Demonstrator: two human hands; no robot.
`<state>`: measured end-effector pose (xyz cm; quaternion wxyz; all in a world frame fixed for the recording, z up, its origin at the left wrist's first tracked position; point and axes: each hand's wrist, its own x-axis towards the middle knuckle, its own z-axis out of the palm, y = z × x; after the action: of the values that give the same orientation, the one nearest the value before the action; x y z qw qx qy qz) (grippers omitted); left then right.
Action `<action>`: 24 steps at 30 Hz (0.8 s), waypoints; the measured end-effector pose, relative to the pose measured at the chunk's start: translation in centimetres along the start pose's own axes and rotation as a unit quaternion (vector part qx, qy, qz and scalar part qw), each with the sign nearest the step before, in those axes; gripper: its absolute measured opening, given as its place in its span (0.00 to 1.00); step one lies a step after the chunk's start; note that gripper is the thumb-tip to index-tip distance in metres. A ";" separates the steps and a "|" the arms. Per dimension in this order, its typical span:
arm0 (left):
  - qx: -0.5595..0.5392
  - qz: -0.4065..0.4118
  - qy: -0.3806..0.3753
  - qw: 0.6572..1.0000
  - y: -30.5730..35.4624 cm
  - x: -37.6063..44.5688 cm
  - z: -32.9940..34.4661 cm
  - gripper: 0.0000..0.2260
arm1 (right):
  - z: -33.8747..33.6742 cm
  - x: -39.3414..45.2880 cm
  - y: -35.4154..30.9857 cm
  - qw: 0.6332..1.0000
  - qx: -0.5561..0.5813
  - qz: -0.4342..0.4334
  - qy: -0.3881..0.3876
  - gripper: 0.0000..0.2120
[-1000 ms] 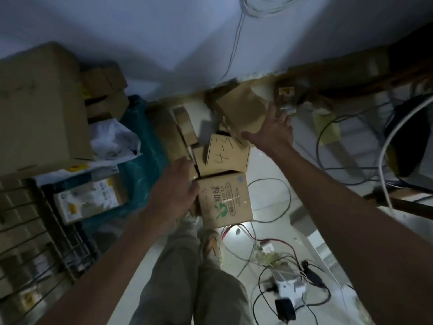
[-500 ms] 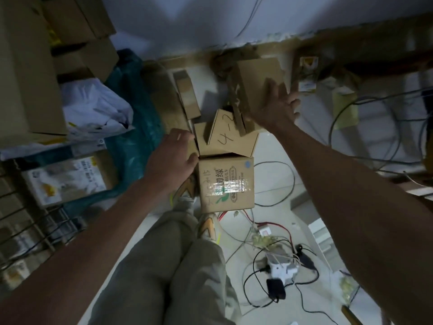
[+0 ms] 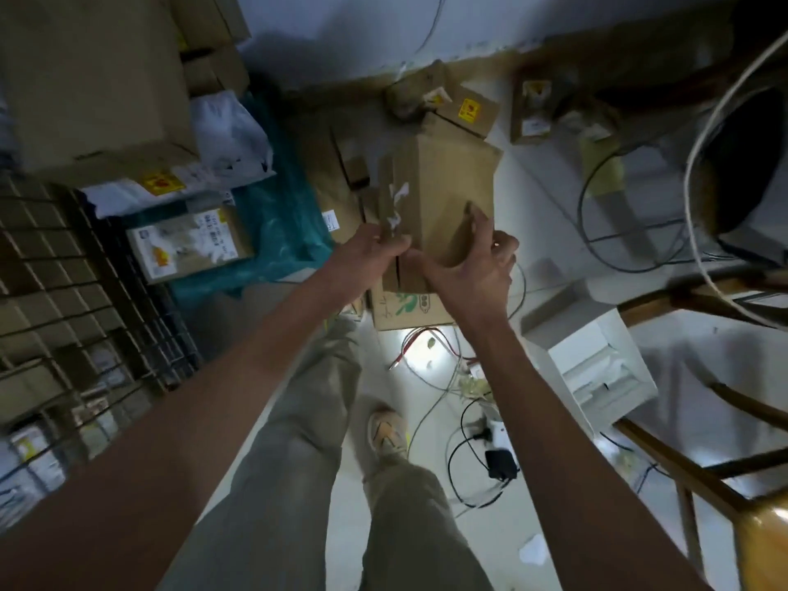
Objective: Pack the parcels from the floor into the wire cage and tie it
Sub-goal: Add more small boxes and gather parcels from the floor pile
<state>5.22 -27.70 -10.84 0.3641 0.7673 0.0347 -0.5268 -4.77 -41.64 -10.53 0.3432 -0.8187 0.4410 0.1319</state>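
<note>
A plain brown cardboard parcel point(image 3: 443, 181) with torn white tape is lifted in front of me, held by both hands. My left hand point(image 3: 366, 253) grips its near left edge. My right hand point(image 3: 477, 266) grips its near right corner, fingers curled over the top. Below it on the floor sits a carton with green print point(image 3: 409, 309). The wire cage point(image 3: 76, 292) stands at the left with several parcels inside. More small boxes point(image 3: 469, 113) lie by the wall.
Large cartons point(image 3: 94, 87), a white bag point(image 3: 230, 130) and a teal bag point(image 3: 277, 223) are stacked on the left. Cables and a power strip point(image 3: 494, 432) litter the floor near my feet. A white box point(image 3: 597, 364) and wooden chair legs point(image 3: 690, 471) stand at the right.
My right hand pulled the brown parcel from near the wall toward me and lifted it. My left hand left the lower carton and took the parcel's left edge.
</note>
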 end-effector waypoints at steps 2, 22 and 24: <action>-0.077 0.026 0.016 0.997 0.0 -2.8 1.5 0.09 | -1.3 -3.4 0.1 0.999 0.000 -0.026 0.025 0.50; -0.297 0.151 0.187 0.924 -14.0 -36.6 -2.5 0.21 | -5.0 -32.9 -4.3 0.926 0.315 -0.159 -0.136 0.28; -0.295 0.169 0.217 0.915 -16.4 -39.5 -5.2 0.21 | -3.2 -35.9 -7.4 0.926 0.304 -0.180 -0.136 0.26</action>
<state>-15.33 0.46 14.46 0.6411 0.7147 0.1371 -0.2438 -19.66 -18.38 13.72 0.6502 -0.7149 0.2543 0.0377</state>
